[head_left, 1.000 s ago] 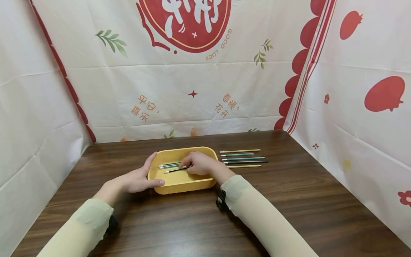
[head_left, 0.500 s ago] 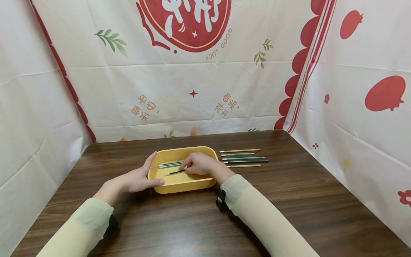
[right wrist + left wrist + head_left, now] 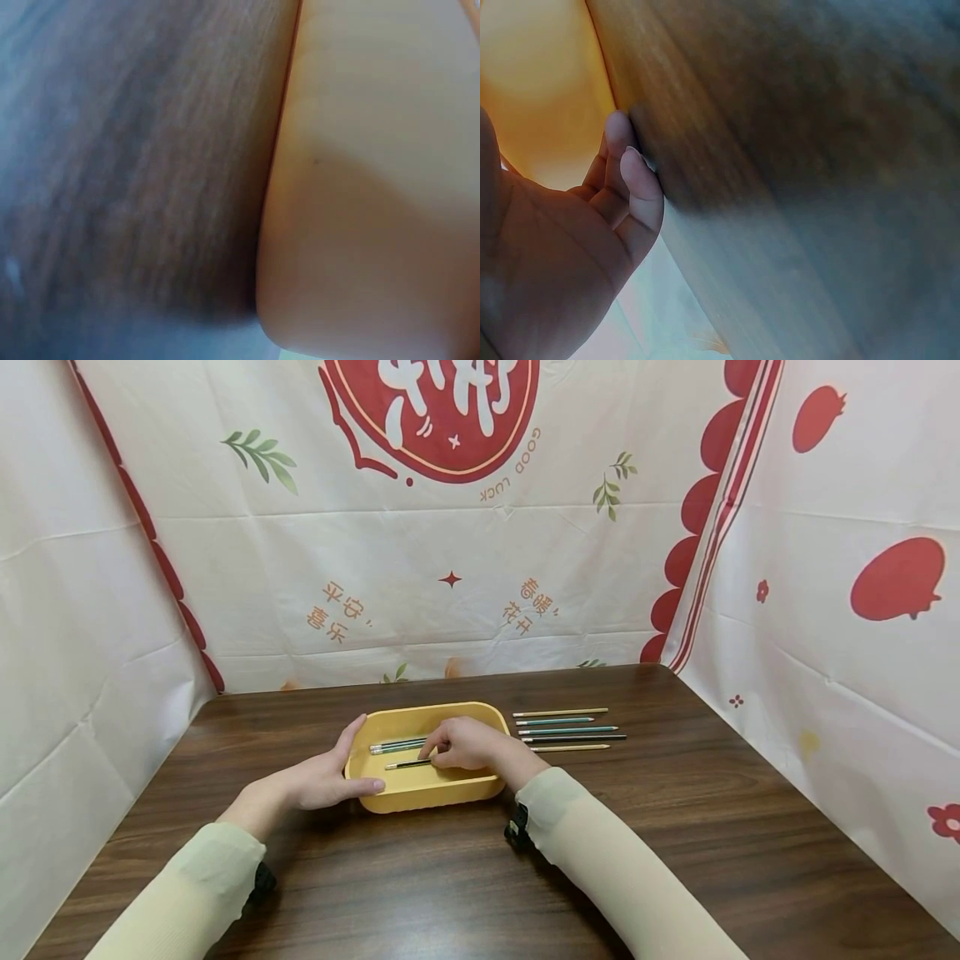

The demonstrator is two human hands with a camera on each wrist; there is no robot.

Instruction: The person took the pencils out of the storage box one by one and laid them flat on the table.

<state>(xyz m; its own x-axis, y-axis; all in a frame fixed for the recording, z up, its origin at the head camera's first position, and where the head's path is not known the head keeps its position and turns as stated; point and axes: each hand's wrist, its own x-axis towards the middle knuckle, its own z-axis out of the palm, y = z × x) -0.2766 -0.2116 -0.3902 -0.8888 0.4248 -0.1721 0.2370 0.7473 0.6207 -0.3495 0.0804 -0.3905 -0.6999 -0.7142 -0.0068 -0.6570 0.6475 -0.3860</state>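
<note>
My left hand [image 3: 326, 777] grips the left end of a yellow plastic bin [image 3: 431, 797], its thumb over the near rim and its fingers along the left wall. In the left wrist view, that hand's curled fingers [image 3: 641, 180] lie against the bin's outside. Reaching in over the right wall, my right hand [image 3: 468, 743] pinches a black pencil [image 3: 405, 764] low over the bin's floor; the pencil's far part is hidden under the fingers. Behind it lie several pencils [image 3: 397, 745] side by side, white eraser ends to the left. The right wrist view shows only the bin's outer wall [image 3: 360, 187] and tabletop.
On the brown wooden table [image 3: 420, 893], right of the bin, several pencils [image 3: 573, 729] lie in a roughly parallel row, in yellow, green and black. A white printed cloth [image 3: 450, 543] hangs behind the table and along both sides.
The black pencil has come down slightly toward the near side and lies more level, with my right hand's fingers still on it. My left hand and the bin have stayed put.
</note>
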